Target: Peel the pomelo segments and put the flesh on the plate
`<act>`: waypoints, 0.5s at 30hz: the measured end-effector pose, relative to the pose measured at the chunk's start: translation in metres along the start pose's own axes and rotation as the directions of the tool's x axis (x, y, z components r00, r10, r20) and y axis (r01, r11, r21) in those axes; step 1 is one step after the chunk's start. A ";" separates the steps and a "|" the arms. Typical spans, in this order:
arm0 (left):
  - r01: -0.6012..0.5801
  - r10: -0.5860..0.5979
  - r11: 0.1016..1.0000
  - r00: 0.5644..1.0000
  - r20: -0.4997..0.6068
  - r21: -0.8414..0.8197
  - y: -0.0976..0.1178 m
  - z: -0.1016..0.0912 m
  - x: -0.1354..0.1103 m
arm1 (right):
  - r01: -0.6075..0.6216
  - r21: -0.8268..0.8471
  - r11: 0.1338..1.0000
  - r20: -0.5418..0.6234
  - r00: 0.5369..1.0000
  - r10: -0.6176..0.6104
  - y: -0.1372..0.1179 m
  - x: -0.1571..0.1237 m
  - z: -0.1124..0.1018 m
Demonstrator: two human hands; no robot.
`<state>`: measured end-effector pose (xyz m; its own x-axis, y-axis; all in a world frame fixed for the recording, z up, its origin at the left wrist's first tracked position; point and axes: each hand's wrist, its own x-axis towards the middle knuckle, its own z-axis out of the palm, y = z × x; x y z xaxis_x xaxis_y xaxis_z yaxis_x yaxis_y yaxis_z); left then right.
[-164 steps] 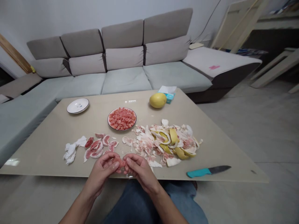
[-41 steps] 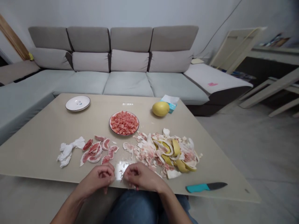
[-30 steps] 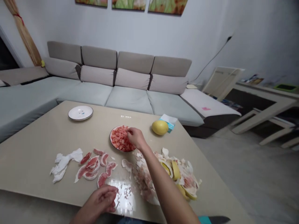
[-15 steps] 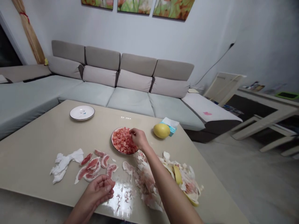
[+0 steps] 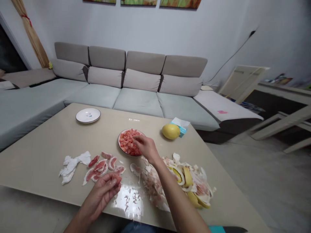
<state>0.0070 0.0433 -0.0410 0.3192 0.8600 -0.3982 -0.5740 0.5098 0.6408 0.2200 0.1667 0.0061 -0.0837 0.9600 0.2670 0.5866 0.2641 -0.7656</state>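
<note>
My right hand (image 5: 146, 147) reaches out over the near right edge of a plate (image 5: 120, 139) heaped with pink pomelo chunks (image 5: 127, 145). Its fingers are loosely spread and pointing down at the fruit, with nothing visible in them. My left hand (image 5: 105, 190) rests at the near edge of the table (image 5: 41, 145), fingers curled around a small pink pomelo piece (image 5: 118, 177). Just beyond it lie several peeled pomelo segments (image 5: 99, 165).
A pile of yellow peel and white pith (image 5: 187, 179) lies right of my right arm. White scraps (image 5: 71, 162) sit at the left. An empty plate (image 5: 87, 115), a whole pomelo (image 5: 170, 131) and a tissue box (image 5: 181, 125) stand farther back. A teal knife handle (image 5: 216, 229) shows at the bottom edge. A grey sofa (image 5: 136, 100) runs behind.
Both hands were together at the table edge pulling a pomelo piece apart. The right hand then reached out to the fruit plate and stays over it; the left hand kept near the edge.
</note>
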 end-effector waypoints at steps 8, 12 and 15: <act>0.111 -0.107 0.989 0.993 0.043 -0.102 -0.004 0.014 -0.002 | -0.200 0.433 0.879 0.236 0.966 0.103 -0.034 -0.127 0.009; 0.056 -0.058 0.998 0.992 0.109 0.028 -0.010 0.024 -0.007 | -0.204 0.463 0.862 0.127 0.978 0.164 -0.041 -0.145 0.013; 0.008 -0.019 0.993 0.995 0.096 0.116 -0.014 0.028 -0.013 | -0.161 0.417 0.895 0.076 0.987 0.143 -0.044 -0.151 0.011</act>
<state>0.0323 0.0253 -0.0261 0.4011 0.8484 -0.3453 -0.4801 0.5158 0.7096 0.1982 0.0107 -0.0066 -0.0605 0.9921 0.1097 0.2029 0.1199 -0.9718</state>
